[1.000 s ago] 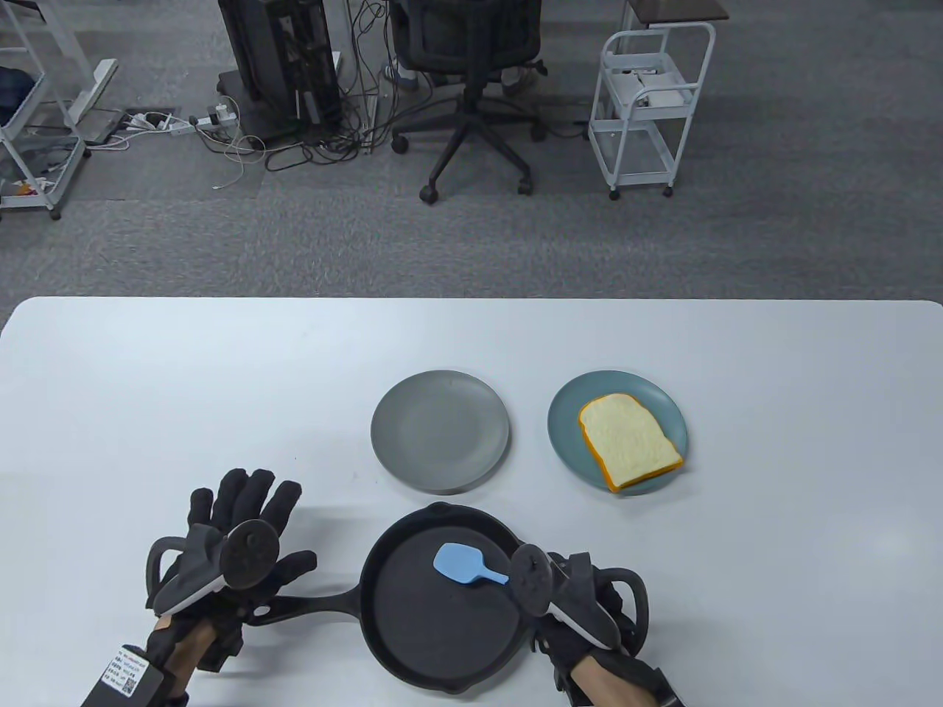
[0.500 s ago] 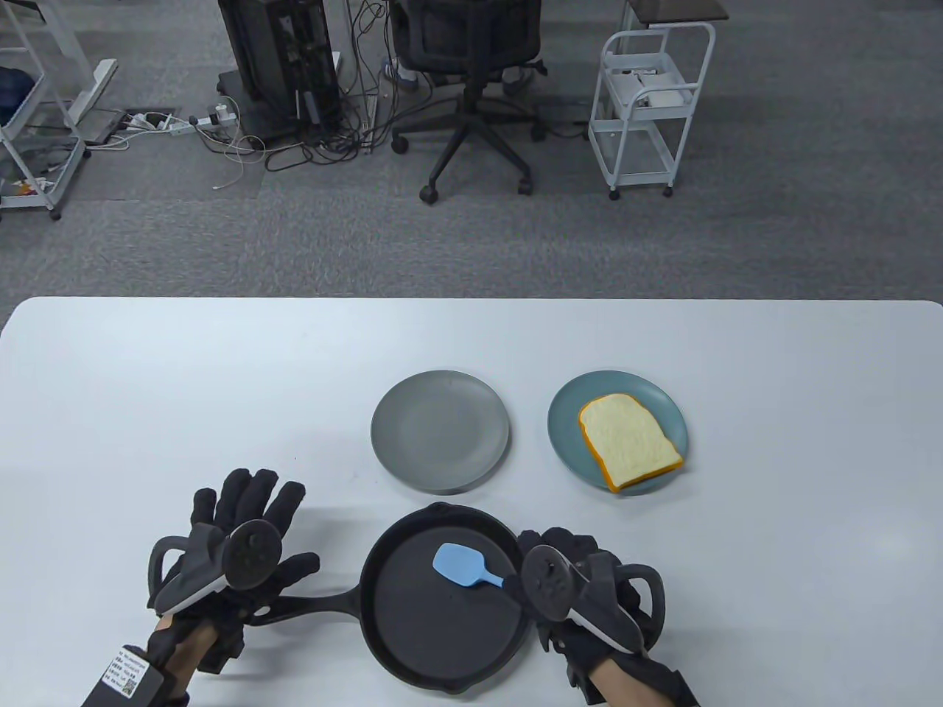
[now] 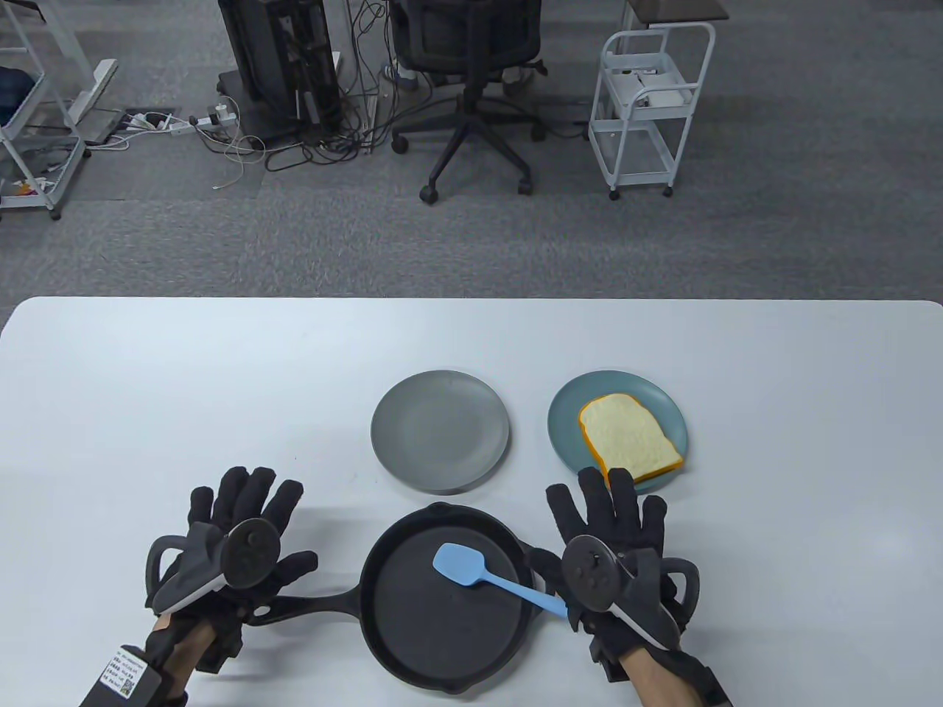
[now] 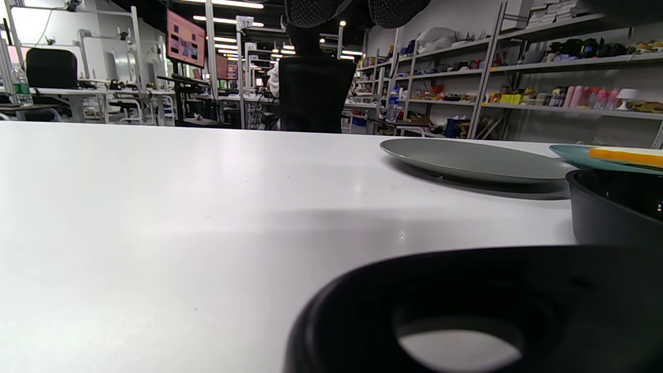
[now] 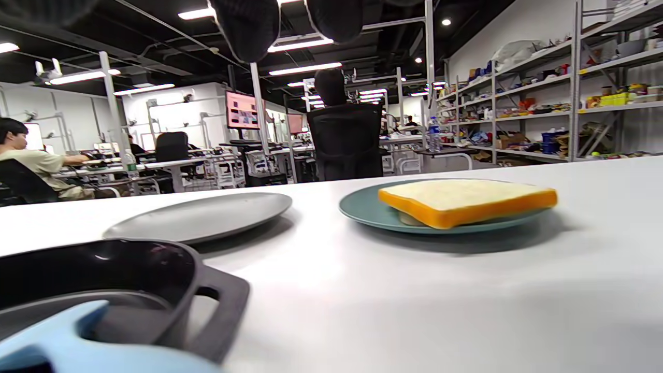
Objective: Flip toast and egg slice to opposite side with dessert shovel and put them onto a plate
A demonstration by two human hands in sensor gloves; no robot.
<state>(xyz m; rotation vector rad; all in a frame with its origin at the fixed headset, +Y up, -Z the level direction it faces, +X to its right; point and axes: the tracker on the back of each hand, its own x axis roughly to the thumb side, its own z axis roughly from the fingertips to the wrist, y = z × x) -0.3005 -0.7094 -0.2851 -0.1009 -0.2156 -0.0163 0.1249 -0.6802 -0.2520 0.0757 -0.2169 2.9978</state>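
A: So what's the right hand grip doing? Fingers look spread flat on the desk, holding nothing, dessert shovel handle ending just by its thumb side.

B: Yep. Shovel blade's lying in the black pan. Left hand is splayed too, over the pan handle at 9 o'clock. Toast sits on the teal plate, 1 o'clock from the pan; grey plate at 12.

Skillet was black. Dessert shovel was light blue. Toast was pale cream with orange-yellow crust, on teal plate. Second plate was plain grey. Table was white. Gloves on left hand and right hand were black.
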